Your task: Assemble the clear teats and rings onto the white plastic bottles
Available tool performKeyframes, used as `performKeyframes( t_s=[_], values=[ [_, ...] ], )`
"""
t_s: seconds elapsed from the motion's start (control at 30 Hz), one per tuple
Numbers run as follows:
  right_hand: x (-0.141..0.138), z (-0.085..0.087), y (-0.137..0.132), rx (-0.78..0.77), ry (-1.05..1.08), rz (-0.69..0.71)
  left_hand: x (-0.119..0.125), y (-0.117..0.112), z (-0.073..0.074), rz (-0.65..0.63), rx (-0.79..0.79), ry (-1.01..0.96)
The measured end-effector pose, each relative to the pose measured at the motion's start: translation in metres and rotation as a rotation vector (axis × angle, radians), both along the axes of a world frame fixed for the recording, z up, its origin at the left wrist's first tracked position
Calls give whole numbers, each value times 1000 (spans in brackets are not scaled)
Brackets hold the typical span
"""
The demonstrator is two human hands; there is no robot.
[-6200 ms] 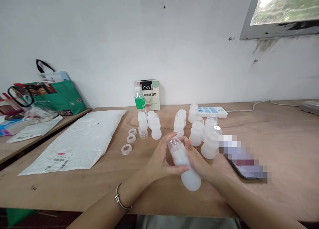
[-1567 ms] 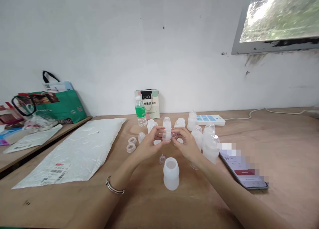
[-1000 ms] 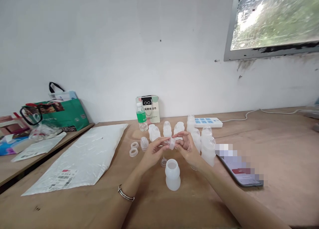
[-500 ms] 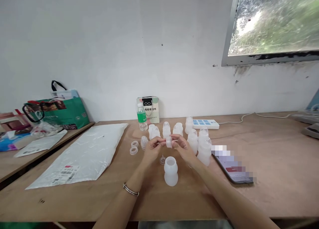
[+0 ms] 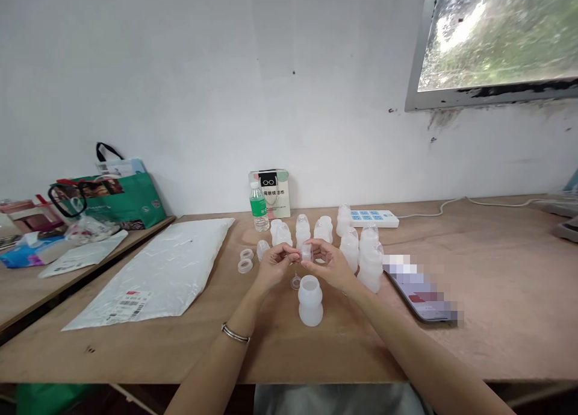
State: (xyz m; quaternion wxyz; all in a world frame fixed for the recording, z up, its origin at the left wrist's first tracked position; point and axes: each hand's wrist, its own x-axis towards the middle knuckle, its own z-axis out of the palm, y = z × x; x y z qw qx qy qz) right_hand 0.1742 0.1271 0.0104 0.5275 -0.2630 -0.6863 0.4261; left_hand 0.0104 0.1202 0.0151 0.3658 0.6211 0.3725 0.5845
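Note:
Both my hands meet above the wooden table (image 5: 497, 282), just behind an open translucent white bottle (image 5: 310, 300) that stands upright. My right hand (image 5: 332, 264) pinches a small clear screw ring (image 5: 307, 252) between fingers and thumb. My left hand (image 5: 273, 263), bracelet on its wrist, has its fingertips closed beside that ring; what it grips is too small to make out. A small clear nipple piece (image 5: 295, 280) lies on the table between my hands and the bottle.
Several capped white bottles (image 5: 356, 249) stand behind and to the right. Two loose rings (image 5: 246, 261) lie at left, beside a white plastic mailer (image 5: 158, 270). A phone (image 5: 419, 288) lies at right; a water bottle (image 5: 259, 207), a power strip (image 5: 374, 218) and green bags (image 5: 121, 195) sit further back.
My hands went from holding the whole bottle to holding its small ring, with the open bottle now standing on the table. Over the last second the hands stay together with slight shifts.

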Motion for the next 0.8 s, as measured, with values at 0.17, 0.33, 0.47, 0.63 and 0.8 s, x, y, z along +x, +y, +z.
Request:
performKeyframes(
  t_s=[0.17, 0.33, 0.47, 0.63, 0.8],
  values=[
    [4, 5, -4, -36, -28, 81, -5, 2, -1, -16, -21, 48],
    [5, 1, -2, -75, -26, 103, -5, 4, -5, 3, -23, 129],
    [7, -8, 4, -106, 26, 44, -16, 4, -3, 179, 6, 197],
    [9, -19, 13, -176, 62, -77, -49, 9, 5, 593, 7, 250],
    [8, -24, 17, -230, 62, -116, -67, 28, -7, 664, -136, 426]
  ],
)
